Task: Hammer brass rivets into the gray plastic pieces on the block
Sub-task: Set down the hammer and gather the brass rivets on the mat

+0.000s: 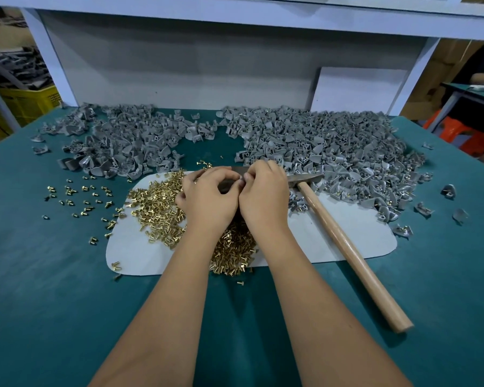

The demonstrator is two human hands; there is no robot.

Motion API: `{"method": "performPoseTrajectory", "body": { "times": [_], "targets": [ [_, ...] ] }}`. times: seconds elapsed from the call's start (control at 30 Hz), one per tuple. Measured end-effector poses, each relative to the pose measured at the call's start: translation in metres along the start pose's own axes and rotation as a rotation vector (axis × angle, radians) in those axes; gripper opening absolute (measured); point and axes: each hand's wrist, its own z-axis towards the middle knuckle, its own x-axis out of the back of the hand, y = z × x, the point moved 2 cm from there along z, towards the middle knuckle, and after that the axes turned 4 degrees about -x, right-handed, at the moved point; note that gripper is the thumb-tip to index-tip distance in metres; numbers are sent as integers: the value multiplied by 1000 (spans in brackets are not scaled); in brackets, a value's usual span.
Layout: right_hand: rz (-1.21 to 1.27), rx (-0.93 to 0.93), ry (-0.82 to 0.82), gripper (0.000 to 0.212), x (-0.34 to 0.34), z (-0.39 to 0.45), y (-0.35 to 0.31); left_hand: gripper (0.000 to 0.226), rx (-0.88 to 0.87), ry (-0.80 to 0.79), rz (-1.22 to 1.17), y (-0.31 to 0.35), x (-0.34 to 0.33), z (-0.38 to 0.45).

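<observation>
both hands meet at the centre of the green-covered table (53, 275), side by side and touching. the left hand (207, 196) and the right hand (264, 194) have fingers curled inward, fingertips meeting over a small pale item that is too hidden to identify; what each hand holds cannot be told. a dark block (236, 171) shows partly behind and beneath the fingers.

the loose pile of small brass rivets (157, 202) lies on a white rounded-corner mat (347, 236), under and to the left of the hands, with stray rivets scattered onto the table further left. a hammer with a pale wooden handle (349, 247) lies just right of the right hand, its metal head near the block and the handle running toward the near right.

two heaps of gray plastic pieces occupy the far side of the table: a left heap (123, 141) and a larger right heap (333, 146), the latter showing brass points among the pieces. a white panel (355, 88) leans against the back wall.
</observation>
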Motion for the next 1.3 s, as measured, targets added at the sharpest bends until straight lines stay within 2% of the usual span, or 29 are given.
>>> {"method": "performPoseTrajectory", "body": {
  "times": [0.23,0.43,0.77,0.83,0.9,1.0,1.07,1.17,1.3],
  "targets": [
    [1,-3,-3,8,0,-1,-1,9,6,-10,14,-1,0,-1],
    [13,17,-1,8,1,-3,2,18,-3,-14,4,1,0,0],
    [94,-2,-29,10,9,-4,4,11,-32,5,26,3,-2,0],
    [89,-32,7,14,19,-7,6,11,-20,3,25,3,-2,0],
    [8,-87,58,18,34,-9,12,11,-1,-3,17,3,-2,-1],
    [-299,-191,70,25,60,-11,31,17,12,-13,-2,4,-1,-2],
    [-486,-309,-38,33,73,-13,45,16,21,-16,-11,5,-1,-2],
    [-591,-425,-235,34,78,-20,57,13,28,-22,-9,6,-1,-2],
    [-606,-452,-257,30,75,-20,58,13,32,-27,-26,5,0,-4]
  ]
}}
